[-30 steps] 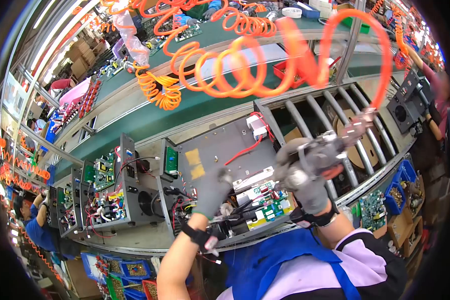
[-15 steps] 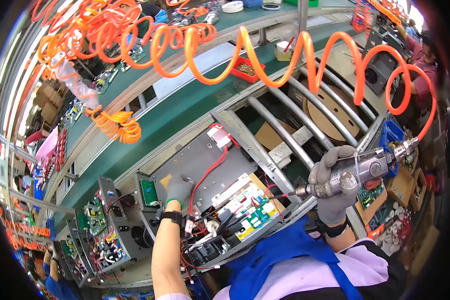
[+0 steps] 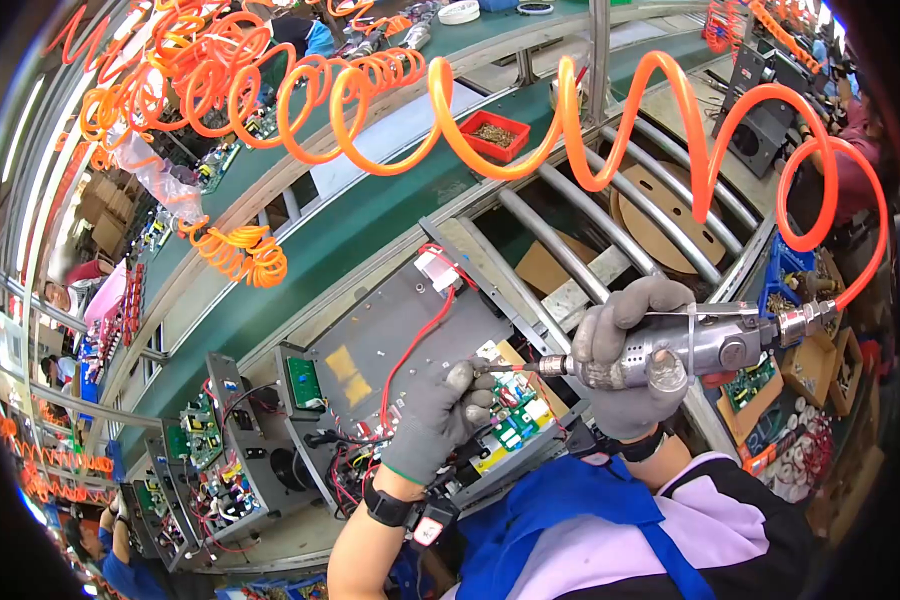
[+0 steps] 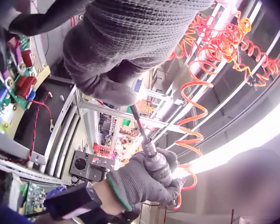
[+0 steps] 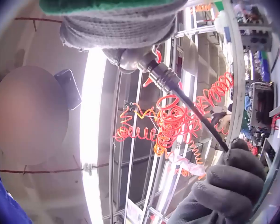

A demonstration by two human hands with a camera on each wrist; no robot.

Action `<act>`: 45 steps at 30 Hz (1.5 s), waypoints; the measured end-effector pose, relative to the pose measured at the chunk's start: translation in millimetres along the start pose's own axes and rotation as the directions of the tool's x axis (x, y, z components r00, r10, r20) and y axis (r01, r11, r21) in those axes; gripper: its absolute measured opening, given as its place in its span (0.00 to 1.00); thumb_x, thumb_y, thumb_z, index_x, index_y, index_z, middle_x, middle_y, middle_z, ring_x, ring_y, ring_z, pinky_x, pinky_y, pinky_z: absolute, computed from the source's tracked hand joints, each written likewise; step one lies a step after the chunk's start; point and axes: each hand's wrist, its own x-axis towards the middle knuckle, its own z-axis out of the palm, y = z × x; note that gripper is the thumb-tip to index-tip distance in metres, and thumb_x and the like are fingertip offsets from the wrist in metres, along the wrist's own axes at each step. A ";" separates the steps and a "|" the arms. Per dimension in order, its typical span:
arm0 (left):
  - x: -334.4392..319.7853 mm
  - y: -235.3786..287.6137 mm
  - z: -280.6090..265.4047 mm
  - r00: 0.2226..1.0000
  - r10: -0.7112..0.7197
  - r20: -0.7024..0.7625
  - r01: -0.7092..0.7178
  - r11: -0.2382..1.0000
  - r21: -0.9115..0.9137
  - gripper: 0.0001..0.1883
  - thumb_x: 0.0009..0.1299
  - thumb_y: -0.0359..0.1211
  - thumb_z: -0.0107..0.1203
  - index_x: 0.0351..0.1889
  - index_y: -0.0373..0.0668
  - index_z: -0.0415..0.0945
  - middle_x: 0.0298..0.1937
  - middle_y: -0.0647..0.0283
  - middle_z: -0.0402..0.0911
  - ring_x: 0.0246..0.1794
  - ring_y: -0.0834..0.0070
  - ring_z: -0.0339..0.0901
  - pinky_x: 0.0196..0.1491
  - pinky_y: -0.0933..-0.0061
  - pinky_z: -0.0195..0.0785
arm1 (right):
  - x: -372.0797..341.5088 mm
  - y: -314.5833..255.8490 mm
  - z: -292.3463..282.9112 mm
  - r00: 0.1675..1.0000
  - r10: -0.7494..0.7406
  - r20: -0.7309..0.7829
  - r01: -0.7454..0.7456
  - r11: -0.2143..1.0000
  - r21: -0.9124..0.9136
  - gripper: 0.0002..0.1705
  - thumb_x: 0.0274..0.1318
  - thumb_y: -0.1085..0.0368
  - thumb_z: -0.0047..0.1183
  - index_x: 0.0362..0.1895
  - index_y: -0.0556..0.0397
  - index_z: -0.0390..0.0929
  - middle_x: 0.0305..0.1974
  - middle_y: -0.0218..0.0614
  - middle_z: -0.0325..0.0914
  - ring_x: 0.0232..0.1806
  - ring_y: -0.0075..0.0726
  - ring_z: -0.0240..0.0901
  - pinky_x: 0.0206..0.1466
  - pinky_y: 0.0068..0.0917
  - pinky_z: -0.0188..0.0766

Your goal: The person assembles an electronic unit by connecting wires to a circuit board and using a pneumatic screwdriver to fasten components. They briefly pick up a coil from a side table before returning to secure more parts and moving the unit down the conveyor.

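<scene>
A silver air screwdriver (image 3: 732,350) lies level in my gloved right hand (image 3: 620,350), whose fingers wrap its body. Its long dark bit (image 5: 203,121) points left to my gloved left hand (image 3: 430,425), where the thumb and curled fingers pinch the bit's tip. Any screw at that tip is hidden by the fingertips. Both hands are above an open grey metal chassis (image 3: 380,315). Beneath the left hand sits a green-and-white circuit board (image 3: 518,425); a red cable (image 3: 415,345) crosses the chassis floor beside it.
An orange coiled air hose (image 3: 705,180) runs from the screwdriver across the top. Metal rollers (image 3: 610,235) lie to the right of the chassis, and another chassis (image 3: 240,455) with boards stands left. A red tray (image 3: 495,135) of small parts sits beyond, on the green belt.
The screwdriver swung down from over the rollers to lie level, then shifted slightly left. My left hand went to the chassis floor and came back to the bit's tip.
</scene>
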 end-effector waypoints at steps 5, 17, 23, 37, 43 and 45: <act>-1.5 -5.8 -0.5 0.998 -0.004 -0.066 -0.001 0.998 -0.069 0.14 0.78 0.40 0.53 0.50 0.39 0.70 0.41 0.64 0.69 0.34 0.81 0.65 0.33 0.84 0.64 | -6.2 -2.2 -2.9 1.000 -0.009 -0.030 0.011 0.998 0.069 0.29 0.54 0.51 0.68 0.46 0.58 0.70 0.29 0.37 0.75 0.24 0.31 0.73 0.33 0.34 0.78; 0.6 -1.5 7.9 0.999 0.017 -0.050 -0.012 0.995 0.101 0.20 0.78 0.46 0.52 0.52 0.37 0.71 0.41 0.64 0.73 0.33 0.83 0.68 0.32 0.84 0.64 | -3.1 10.3 -10.3 0.999 -0.012 0.033 0.011 1.000 0.009 0.29 0.56 0.50 0.65 0.49 0.58 0.67 0.28 0.35 0.71 0.23 0.29 0.71 0.32 0.32 0.76; 14.3 28.5 -8.8 0.958 -0.286 -0.031 0.287 0.941 0.177 0.36 0.74 0.54 0.56 0.66 0.32 0.66 0.52 0.55 0.79 0.44 0.74 0.79 0.42 0.78 0.74 | 10.2 7.8 -20.0 0.987 -0.086 -0.138 0.079 0.995 -0.054 0.26 0.55 0.50 0.54 0.50 0.54 0.68 0.34 0.35 0.72 0.20 0.28 0.63 0.26 0.31 0.67; 79.6 12.3 -12.4 0.965 -0.260 0.042 0.024 0.248 0.968 0.21 0.67 0.40 0.65 0.51 0.35 0.82 0.41 0.62 0.85 0.38 0.77 0.79 0.43 0.72 0.73 | 11.5 -47.9 -59.5 0.942 -0.333 -0.031 0.331 0.942 -0.060 0.25 0.61 0.57 0.55 0.57 0.57 0.69 0.42 0.40 0.72 0.19 0.23 0.58 0.23 0.28 0.61; 95.3 -19.6 -5.4 0.968 -0.242 0.062 -0.024 0.159 0.987 0.15 0.65 0.38 0.62 0.45 0.39 0.84 0.36 0.59 0.85 0.34 0.75 0.79 0.38 0.70 0.71 | 8.2 -48.7 -53.1 0.937 -0.349 0.031 0.351 0.932 -0.089 0.25 0.62 0.57 0.55 0.58 0.58 0.68 0.42 0.41 0.72 0.18 0.24 0.59 0.23 0.28 0.64; 91.7 -18.7 -12.8 0.983 -0.165 0.084 -0.062 0.132 0.989 0.14 0.66 0.38 0.62 0.44 0.38 0.84 0.34 0.60 0.84 0.33 0.76 0.78 0.38 0.71 0.71 | 7.9 -48.7 -54.1 0.937 -0.350 0.022 0.350 0.933 -0.082 0.26 0.62 0.57 0.55 0.59 0.58 0.68 0.42 0.41 0.72 0.19 0.24 0.60 0.23 0.28 0.65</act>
